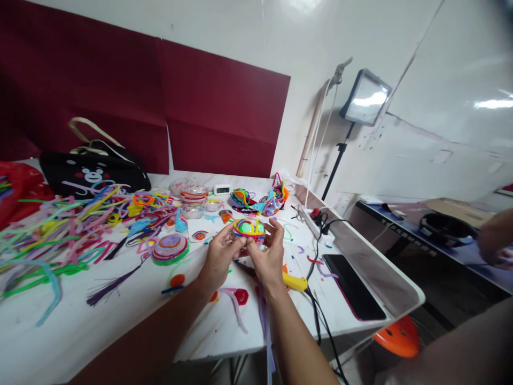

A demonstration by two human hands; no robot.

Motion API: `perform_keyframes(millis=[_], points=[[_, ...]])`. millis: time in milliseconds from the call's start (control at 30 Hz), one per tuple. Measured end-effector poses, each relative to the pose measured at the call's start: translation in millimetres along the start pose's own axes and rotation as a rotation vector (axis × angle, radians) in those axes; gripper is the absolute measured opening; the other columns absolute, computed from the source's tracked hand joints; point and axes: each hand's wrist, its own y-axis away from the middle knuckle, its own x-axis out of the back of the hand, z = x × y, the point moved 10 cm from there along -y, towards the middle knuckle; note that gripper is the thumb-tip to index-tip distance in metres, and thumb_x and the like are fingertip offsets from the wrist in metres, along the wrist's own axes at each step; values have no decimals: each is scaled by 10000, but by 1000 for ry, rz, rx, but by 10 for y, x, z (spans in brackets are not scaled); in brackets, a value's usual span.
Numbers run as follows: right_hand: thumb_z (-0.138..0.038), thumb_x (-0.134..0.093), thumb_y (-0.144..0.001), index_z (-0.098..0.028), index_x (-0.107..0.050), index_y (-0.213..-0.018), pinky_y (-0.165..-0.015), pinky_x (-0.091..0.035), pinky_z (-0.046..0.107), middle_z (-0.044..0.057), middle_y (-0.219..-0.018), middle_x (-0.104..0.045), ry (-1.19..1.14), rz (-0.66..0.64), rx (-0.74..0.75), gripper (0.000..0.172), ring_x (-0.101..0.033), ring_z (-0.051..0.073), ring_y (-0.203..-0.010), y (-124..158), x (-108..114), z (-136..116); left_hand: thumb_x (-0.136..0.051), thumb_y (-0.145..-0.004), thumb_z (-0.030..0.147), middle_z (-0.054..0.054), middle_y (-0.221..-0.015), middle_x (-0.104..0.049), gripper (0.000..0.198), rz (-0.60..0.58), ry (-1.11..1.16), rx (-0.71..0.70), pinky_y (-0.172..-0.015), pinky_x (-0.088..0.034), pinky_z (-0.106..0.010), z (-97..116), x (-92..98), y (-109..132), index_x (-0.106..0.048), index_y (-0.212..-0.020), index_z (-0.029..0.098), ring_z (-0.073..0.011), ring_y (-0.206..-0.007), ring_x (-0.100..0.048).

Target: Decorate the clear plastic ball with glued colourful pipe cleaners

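Observation:
My left hand (219,255) and my right hand (270,255) pinch a colourful pipe-cleaner piece (249,229) from both sides, above the white table. Green, yellow, red and blue strands show on this rounded piece; its underside is hidden by my fingers. A glue gun (295,282) with a yellow body lies just under my right wrist, partly covered by it. To the left of my left hand sits a coiled pipe-cleaner disc (170,248) in purple, orange, red and green. A small red coil (241,296) with a pink strip lies below my hands.
Loose pipe cleaners (80,224) heap across the left side, before a black bag (94,168). Finished-looking colourful pieces (240,198) stand at the back. At right are a phone (355,286), a power strip (318,224) and black cables. Another person's hand (497,238) is at a farther table.

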Motion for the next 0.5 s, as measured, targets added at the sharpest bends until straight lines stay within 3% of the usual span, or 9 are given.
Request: perform_keyframes(millis=[500], points=[[-228, -687, -674, -208, -419, -1299, -889, -527, 391, 106, -1221, -615, -13, 17, -48, 680, -657, 226, -1004, -2, 18, 12, -685, -732, 307, 9, -668, -583, 428, -3, 126, 29, -432, -341, -205, -66, 29, 3, -689, -1127, 141, -87, -505, -453]])
